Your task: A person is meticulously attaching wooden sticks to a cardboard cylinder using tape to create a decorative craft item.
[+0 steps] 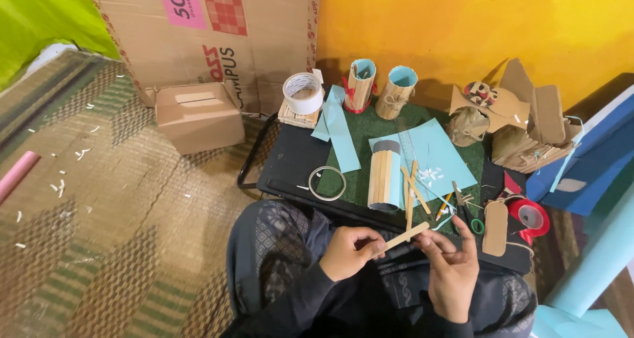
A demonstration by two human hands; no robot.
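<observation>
While our left hand [350, 252] pinches one end of a wooden stick [400, 238], our right hand [452, 265], fingers half curled, grips its other end just off the worktop's [290, 163] near edge.

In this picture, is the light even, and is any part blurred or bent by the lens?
Head view: warm light, brightest on the yellow wall; soft shadows behind the two stick-covered cups. The hands, left hand and right hand, and the wooden stick between them look slightly soft. The woven mat curves near the left edge, a wide-lens bend. No strong glare.
</observation>
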